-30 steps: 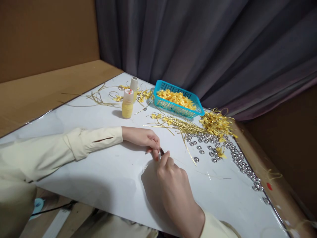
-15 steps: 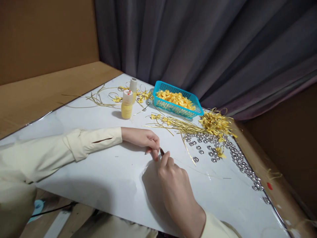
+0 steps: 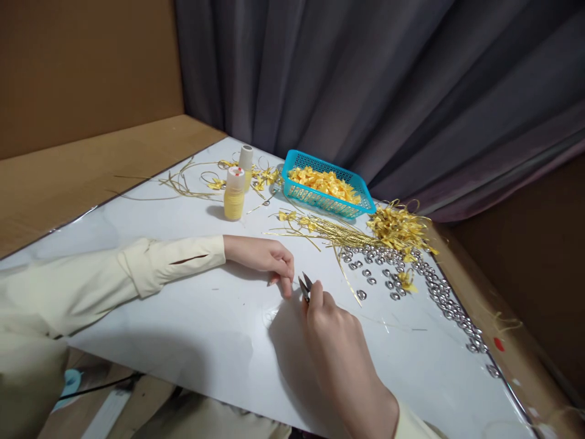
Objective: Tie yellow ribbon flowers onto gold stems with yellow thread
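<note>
In the middle of the white table my left hand is closed, thumb and fingers pinched together low over the surface. Whatever lies between those fingertips is too small to make out. My right hand grips a pair of thread snips, most of the handle hidden in the palm. Their two dark blades stand apart, with the tips pointing up and left, a short gap from my left fingers. Faint thin thread lies on the table to the right of the snips.
Two yellow-filled bottles stand at the back left. A blue basket holds yellow ribbon bows. Gold cords end in a pile of bows. Silver heart-shaped pieces line the right edge. A grey curtain hangs behind.
My right hand has drawn back to the right and slightly down, away from my left fingers. The snips' blades have spread apart. My left hand has stayed almost still.
</note>
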A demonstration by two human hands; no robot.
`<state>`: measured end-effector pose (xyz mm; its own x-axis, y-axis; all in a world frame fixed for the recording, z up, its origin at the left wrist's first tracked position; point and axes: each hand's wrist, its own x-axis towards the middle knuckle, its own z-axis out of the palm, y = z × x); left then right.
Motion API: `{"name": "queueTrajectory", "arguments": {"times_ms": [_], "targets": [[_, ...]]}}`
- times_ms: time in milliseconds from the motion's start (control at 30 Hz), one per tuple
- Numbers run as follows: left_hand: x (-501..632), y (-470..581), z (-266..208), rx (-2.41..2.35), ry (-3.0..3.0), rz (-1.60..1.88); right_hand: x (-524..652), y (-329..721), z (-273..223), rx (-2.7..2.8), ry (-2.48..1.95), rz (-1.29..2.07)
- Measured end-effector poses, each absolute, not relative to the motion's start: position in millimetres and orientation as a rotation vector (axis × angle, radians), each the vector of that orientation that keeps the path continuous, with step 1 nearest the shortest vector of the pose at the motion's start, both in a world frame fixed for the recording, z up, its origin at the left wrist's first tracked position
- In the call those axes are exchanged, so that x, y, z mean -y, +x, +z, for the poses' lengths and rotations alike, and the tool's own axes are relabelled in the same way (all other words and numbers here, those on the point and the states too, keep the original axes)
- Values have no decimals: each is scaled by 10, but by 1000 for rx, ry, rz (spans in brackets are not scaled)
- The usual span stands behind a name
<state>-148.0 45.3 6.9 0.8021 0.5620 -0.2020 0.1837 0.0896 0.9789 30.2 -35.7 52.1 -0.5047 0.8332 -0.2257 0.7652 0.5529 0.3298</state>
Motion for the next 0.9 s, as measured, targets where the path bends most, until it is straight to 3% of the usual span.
{"name": "queueTrajectory", "arguments": {"times_ms": [333, 900], "targets": [[-456, -1482, 76, -653, 1498, 319, 281, 225, 286, -2547, 1372, 349], [-423, -1508, 281, -872, 1599, 240, 230, 227, 328, -2477, 1420, 249]]}}
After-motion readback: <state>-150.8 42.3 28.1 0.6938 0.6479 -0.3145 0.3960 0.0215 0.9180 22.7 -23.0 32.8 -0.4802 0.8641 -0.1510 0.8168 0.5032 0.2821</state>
